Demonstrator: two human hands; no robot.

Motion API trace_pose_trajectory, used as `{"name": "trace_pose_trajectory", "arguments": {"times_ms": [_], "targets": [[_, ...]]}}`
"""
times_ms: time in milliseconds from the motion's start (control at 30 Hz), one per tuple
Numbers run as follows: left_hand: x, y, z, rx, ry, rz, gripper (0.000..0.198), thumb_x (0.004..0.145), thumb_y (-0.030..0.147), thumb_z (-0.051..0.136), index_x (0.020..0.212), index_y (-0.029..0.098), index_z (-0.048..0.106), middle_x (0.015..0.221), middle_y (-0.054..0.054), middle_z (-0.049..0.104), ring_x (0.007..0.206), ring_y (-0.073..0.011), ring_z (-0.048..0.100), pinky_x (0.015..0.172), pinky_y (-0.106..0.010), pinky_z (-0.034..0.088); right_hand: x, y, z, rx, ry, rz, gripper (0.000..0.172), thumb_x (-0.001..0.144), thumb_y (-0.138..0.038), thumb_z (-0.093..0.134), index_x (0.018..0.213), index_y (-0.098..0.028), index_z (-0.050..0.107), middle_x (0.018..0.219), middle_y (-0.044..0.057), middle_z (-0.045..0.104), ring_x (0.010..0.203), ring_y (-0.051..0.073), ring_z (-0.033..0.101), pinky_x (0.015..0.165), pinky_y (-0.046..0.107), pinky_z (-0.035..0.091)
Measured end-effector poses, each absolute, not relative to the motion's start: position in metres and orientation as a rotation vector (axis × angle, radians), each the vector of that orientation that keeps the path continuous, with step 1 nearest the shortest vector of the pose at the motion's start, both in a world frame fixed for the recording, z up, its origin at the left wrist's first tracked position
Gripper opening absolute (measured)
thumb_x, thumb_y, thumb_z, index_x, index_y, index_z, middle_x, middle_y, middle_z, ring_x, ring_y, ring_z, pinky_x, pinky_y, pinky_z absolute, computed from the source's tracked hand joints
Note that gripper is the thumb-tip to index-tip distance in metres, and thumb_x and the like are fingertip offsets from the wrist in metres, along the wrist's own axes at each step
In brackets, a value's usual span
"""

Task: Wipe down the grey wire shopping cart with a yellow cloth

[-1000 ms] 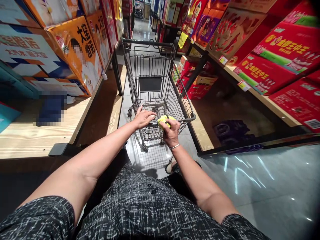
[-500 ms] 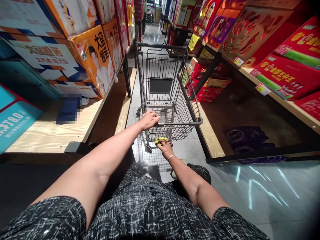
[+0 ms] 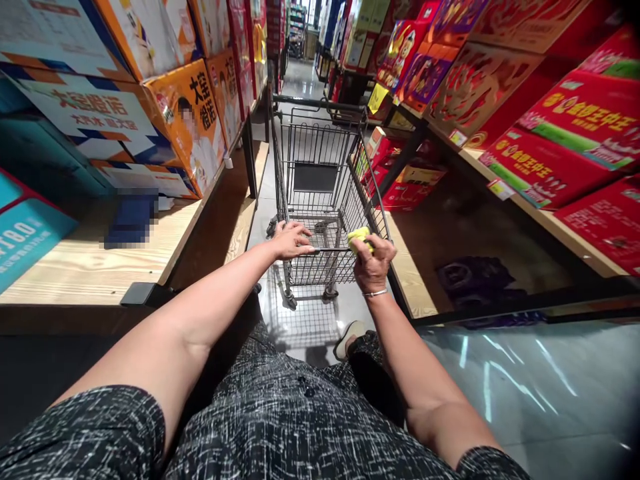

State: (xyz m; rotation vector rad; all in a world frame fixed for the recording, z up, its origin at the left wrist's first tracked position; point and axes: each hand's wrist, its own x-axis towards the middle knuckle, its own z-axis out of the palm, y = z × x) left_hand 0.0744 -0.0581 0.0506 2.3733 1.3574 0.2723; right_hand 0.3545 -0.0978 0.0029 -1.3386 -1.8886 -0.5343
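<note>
A grey wire shopping cart (image 3: 320, 173) stands in the aisle in front of me. My left hand (image 3: 291, 240) lies over the left part of its handle bar, fingers curled on it. My right hand (image 3: 373, 257) is closed around a small yellow cloth (image 3: 359, 239), pressed against the right end of the handle bar. A thin bracelet circles my right wrist.
Wooden shelves run along both sides of the aisle. Orange and white boxes (image 3: 190, 127) fill the left shelf, with a teal box (image 3: 25, 233) nearer me. Red boxes (image 3: 555, 153) line the right shelves. The grey floor is glossy.
My right hand with the yellow cloth has risen from below the basket's rear to the right end of the handle bar. My left hand has stayed on the handle.
</note>
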Motion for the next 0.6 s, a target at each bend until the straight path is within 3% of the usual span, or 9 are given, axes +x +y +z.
{"name": "trace_pose_trajectory", "arguments": {"times_ms": [100, 167, 233, 333, 600], "targets": [[0.085, -0.072, 0.056, 2.598, 1.396, 0.18, 0.024, 0.098, 0.039, 0.057, 0.103, 0.028, 0.077, 0.142, -0.003, 0.061, 0.147, -0.0333, 0.032, 0.123, -0.065, 0.001, 0.348, -0.097, 0.007, -1.388, -1.778, -0.5, 0.052, 0.077, -0.001, 0.052, 0.117, -0.027, 0.072, 0.128, 0.01, 0.052, 0.115, 0.028, 0.042, 0.1, 0.046, 0.046], [0.094, -0.081, 0.055, 2.687, 1.426, 0.141, 0.027, 0.094, 0.022, 0.055, 0.116, 0.022, 0.072, 0.133, -0.009, 0.066, 0.136, -0.0299, 0.047, 0.125, -0.058, 0.011, 0.327, -0.102, 0.0, -1.383, -1.799, -0.422, 0.054, 0.075, 0.0, 0.052, 0.117, -0.027, 0.072, 0.128, 0.01, 0.051, 0.116, 0.028, 0.043, 0.099, 0.045, 0.047], [0.1, -0.088, 0.052, 2.685, 1.478, 0.124, 0.035, 0.087, 0.017, 0.057, 0.121, 0.017, 0.067, 0.122, -0.012, 0.07, 0.121, -0.028, 0.058, 0.123, -0.05, 0.022, 0.299, -0.108, -0.006, -1.333, -1.885, -0.329, 0.053, 0.078, -0.002, 0.053, 0.119, -0.03, 0.071, 0.13, 0.009, 0.051, 0.12, 0.028, 0.042, 0.101, 0.046, 0.046], [0.098, -0.088, 0.047, 2.646, 1.526, 0.161, 0.029, 0.084, 0.03, 0.064, 0.109, 0.016, 0.068, 0.11, -0.011, 0.073, 0.111, -0.0291, 0.062, 0.12, -0.047, 0.029, 0.27, -0.11, -0.006, -1.208, -2.044, -0.234, 0.05, 0.085, -0.006, 0.054, 0.123, -0.036, 0.07, 0.131, 0.007, 0.052, 0.122, 0.026, 0.042, 0.103, 0.045, 0.044], [0.053, -0.067, 0.056, 2.6, 1.505, 0.132, 0.033, 0.084, 0.048, 0.066, 0.101, 0.02, 0.069, 0.106, -0.009, 0.072, 0.113, -0.029, 0.06, 0.123, -0.047, 0.024, 0.348, -0.1, 0.009, -1.391, -2.072, -0.458, 0.04, 0.088, -0.009, 0.056, 0.114, -0.033, 0.075, 0.125, 0.006, 0.06, 0.113, 0.025, 0.044, 0.097, 0.041, 0.042]]}}
